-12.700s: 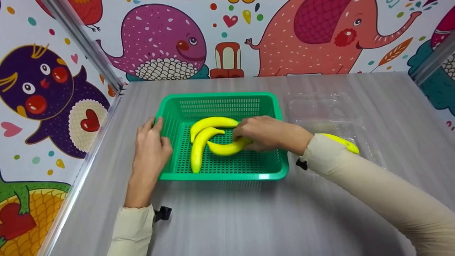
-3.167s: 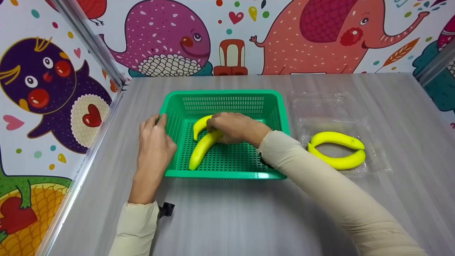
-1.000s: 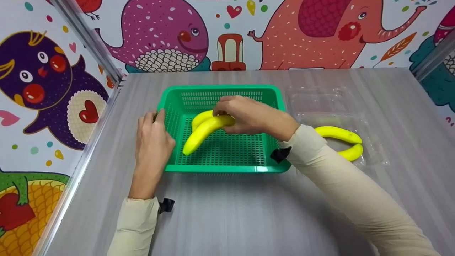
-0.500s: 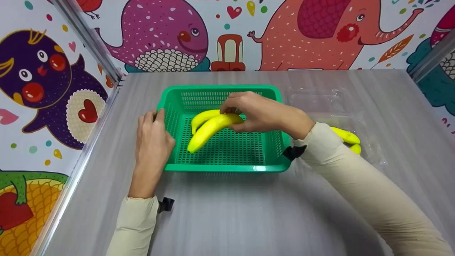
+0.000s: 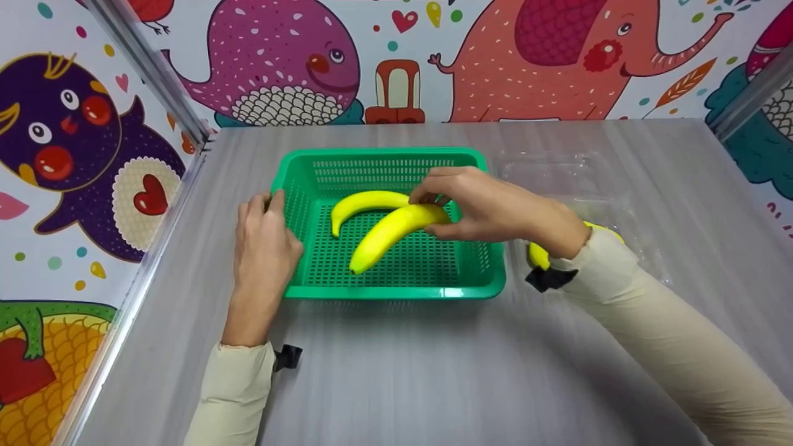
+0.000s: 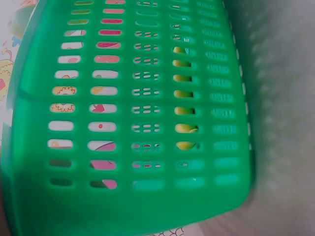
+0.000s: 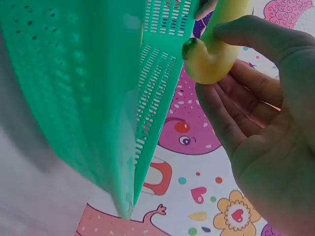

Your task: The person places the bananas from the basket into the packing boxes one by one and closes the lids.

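My right hand (image 5: 495, 207) pinches a yellow banana (image 5: 393, 235) near one end, between thumb and fingers. The banana slants above the floor of a green basket (image 5: 384, 292), its free end pointing down and left. In the right wrist view, the dark-tipped stem of the banana (image 7: 209, 64) sticks out past the thumb. A second banana (image 5: 365, 201) lies in the basket towards the back left. My left hand (image 5: 263, 254) grips the left rim of the basket; in the left wrist view, only the slotted side of the basket (image 6: 162, 118) shows clearly.
To the basket's right lies a clear plastic clamshell container (image 5: 551, 170) with its lid folded back. Two bananas (image 5: 539, 255) in it are mostly hidden behind my right wrist. A cartoon-printed wall (image 5: 396, 37) bounds the grey table (image 5: 384, 371) at the back.
A second banana has joined the one in the clear container. My right hand has lifted another from the basket and carried it rightwards. The left hand has stayed on the rim.
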Tool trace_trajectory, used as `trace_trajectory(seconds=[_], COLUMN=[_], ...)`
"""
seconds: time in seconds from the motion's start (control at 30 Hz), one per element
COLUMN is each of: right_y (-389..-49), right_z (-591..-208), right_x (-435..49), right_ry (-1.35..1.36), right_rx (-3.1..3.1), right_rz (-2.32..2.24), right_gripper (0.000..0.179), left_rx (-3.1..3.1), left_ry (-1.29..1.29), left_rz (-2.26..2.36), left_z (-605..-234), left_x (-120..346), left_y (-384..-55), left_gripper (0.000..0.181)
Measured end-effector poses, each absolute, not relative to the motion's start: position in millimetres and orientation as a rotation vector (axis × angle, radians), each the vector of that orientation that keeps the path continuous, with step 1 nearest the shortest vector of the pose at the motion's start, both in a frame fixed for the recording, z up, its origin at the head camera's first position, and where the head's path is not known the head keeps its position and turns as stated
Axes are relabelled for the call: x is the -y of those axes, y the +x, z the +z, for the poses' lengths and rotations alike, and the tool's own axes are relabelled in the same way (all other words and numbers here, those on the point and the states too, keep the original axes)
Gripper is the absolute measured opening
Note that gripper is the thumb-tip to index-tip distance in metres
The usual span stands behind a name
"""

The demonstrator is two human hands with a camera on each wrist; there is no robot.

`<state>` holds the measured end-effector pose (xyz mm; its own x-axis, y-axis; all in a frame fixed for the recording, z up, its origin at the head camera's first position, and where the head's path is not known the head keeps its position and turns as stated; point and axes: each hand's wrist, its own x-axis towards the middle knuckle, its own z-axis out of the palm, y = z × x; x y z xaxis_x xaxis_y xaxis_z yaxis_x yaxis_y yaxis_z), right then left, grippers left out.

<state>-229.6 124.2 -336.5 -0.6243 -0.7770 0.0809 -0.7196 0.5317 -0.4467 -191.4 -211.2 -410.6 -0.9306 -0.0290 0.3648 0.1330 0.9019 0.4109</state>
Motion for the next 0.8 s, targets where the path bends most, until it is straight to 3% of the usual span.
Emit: trace_trajectory(seconds=[0.8], right_y=[-216], right_z=[-352], right_x=[-201], right_ry=[-1.128], right_rx=[-2.784], right_rz=[-0.706], right_gripper=[0.041], left_rx=[2.703], left_ry=[-0.077], left_rz=[-0.627], left_z=[-411], left_x=[211], left_y=[-191], left_gripper=[0.052])
